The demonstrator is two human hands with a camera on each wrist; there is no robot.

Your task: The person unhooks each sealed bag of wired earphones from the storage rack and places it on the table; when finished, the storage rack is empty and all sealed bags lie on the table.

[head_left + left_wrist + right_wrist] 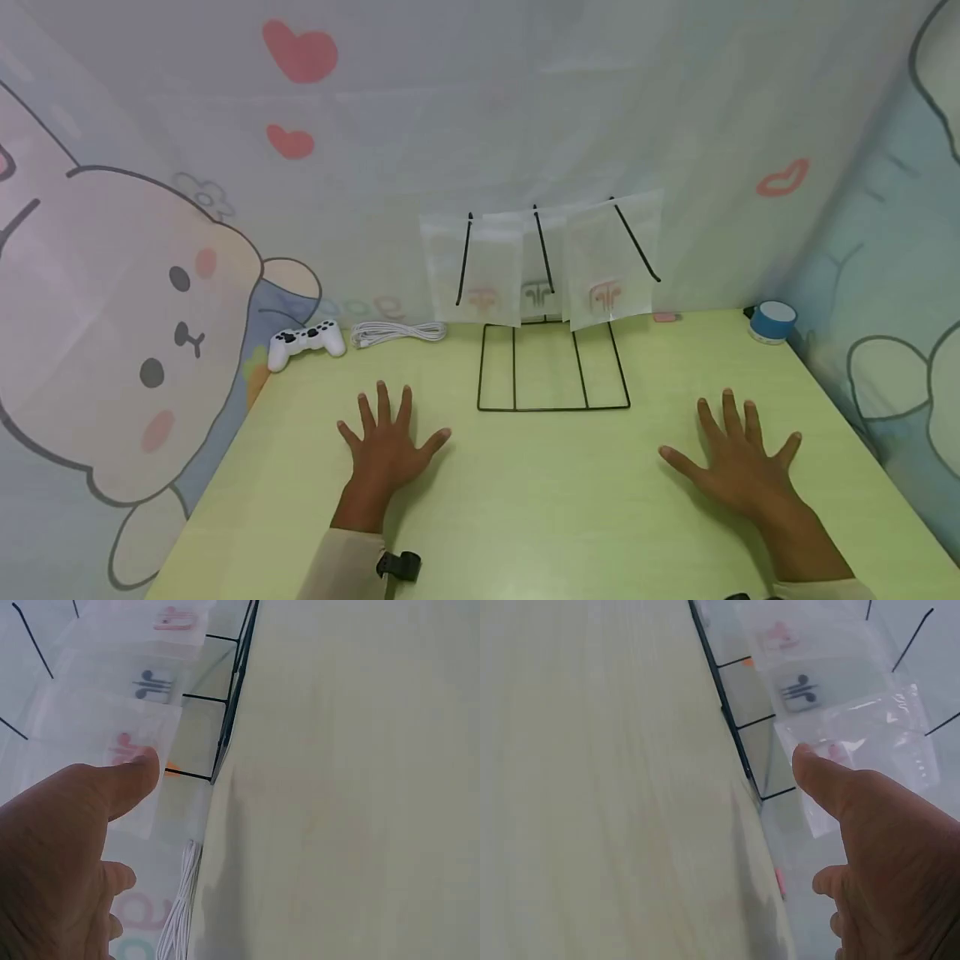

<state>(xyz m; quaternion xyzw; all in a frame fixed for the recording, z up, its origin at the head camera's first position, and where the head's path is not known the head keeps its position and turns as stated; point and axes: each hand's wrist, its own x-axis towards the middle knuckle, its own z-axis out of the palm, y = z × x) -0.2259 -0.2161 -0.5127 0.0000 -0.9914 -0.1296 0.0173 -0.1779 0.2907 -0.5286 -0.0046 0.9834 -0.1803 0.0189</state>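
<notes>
My left hand (386, 450) is spread with straight fingers over the left part of the table and holds nothing. On the right side, my right hand (741, 471) is spread the same way, also holding nothing. Between and beyond them stands a black wire rack (553, 409) with several prongs. Frosted plastic bags hang from it: a left bag (472, 267) and a right bag (611, 258) with red earphone pictures, and a middle bag (537, 293) with a dark one. In both wrist views the thumb appears in front of a bag, apparently without gripping it.
At the back left lie a white game controller (306, 342) and a bundled white cable (397, 332). A small pink object (666, 317) is right of the rack. A blue and white round item (772, 322) sits at the back right corner. A printed cloth (375, 150) surrounds the table (555, 500).
</notes>
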